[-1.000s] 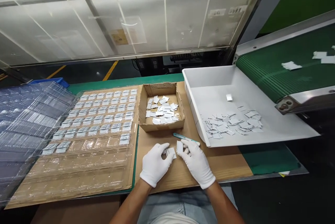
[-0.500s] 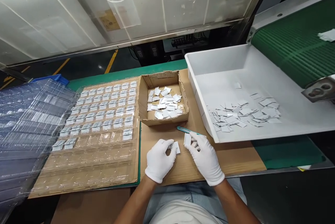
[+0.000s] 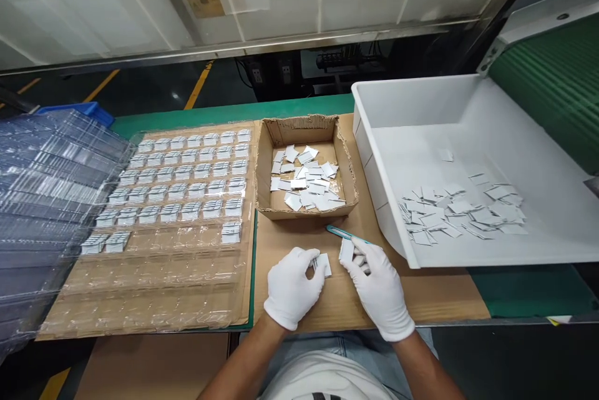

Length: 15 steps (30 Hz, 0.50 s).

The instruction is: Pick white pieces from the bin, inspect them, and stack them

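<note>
Belt: less of the belt (image 3: 556, 88) shows at the right than half a second ago, and the white piece seen on it then has left the view; the camera has shifted, so this need not mean the piece dropped.
Left hand: as before, the left hand (image 3: 294, 284) is nearly closed, thumb and finger pinching a few pieces, with one left piece (image 3: 326, 265) jutting toward the right hand.
Right hand: the right hand (image 3: 380, 287) holds a right piece (image 3: 347, 251) between thumb and fingers, its white face up; whether others lie behind it I cannot tell.
Gap: the two pieces are apart but near, by the front edge of the surface (image 3: 299, 107); whether either rests on it is unclear.
Cutter: the teal cutter (image 3: 337, 233) lies just beyond the right hand, near the front right corner of the box (image 3: 262, 169).
Tray: the tray (image 3: 140, 294) looks unchanged: rows filled from its far edge, then a part-filled row with two stacks left, one right.
Bin: the bin (image 3: 407, 103) keeps its loose pieces toward its front edge.
Meaning: probably mid-handling, nothing added to the tray in this span.
</note>
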### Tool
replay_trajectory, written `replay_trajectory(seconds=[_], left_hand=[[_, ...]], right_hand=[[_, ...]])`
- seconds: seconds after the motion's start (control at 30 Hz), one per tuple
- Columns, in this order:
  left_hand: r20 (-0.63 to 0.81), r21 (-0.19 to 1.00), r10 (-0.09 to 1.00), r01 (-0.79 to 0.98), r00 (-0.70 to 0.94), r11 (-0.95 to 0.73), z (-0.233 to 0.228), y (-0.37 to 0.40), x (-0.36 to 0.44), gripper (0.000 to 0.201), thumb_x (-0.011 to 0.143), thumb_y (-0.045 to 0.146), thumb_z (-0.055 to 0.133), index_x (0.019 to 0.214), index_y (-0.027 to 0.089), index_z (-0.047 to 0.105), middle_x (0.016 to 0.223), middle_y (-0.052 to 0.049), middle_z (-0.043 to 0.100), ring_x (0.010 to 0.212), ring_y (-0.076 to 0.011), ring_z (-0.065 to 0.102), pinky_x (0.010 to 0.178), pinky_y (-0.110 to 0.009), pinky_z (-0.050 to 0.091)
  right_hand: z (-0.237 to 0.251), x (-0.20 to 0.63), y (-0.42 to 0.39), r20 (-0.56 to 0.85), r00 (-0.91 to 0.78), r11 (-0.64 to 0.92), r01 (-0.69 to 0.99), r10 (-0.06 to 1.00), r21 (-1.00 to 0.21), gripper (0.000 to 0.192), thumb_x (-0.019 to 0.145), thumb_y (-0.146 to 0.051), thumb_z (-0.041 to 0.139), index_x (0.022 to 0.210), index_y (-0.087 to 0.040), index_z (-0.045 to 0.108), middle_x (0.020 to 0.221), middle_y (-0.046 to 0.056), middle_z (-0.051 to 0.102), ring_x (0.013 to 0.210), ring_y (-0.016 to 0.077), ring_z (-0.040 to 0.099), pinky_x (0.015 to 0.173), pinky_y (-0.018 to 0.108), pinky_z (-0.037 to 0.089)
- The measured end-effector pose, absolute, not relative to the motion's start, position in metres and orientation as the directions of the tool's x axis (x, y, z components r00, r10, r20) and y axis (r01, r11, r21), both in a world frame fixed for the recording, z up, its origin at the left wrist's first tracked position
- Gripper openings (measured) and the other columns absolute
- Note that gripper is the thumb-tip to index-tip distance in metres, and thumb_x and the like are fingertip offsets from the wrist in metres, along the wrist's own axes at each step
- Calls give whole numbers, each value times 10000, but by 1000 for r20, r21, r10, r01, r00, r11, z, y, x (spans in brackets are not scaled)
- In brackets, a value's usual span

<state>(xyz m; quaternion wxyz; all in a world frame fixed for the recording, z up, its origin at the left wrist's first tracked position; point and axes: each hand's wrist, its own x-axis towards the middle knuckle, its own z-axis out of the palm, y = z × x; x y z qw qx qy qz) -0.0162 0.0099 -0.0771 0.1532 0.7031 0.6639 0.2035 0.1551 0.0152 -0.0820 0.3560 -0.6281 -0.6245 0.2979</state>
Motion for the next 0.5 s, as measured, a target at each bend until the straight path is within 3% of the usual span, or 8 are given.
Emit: replay_trajectory(seconds=[0.5], left_hand=[[61,497,998,866,31,-57,-78,10,-17,145,868,334,591,935,270,703,784,3,715,718,-172,670,591,-250,427]], right_hand=[[-83,155,15,93,35,52,617,995,-786,312,920,-355,556,1170,-182,627,904,61,627,673,152,601,668,297,552]])
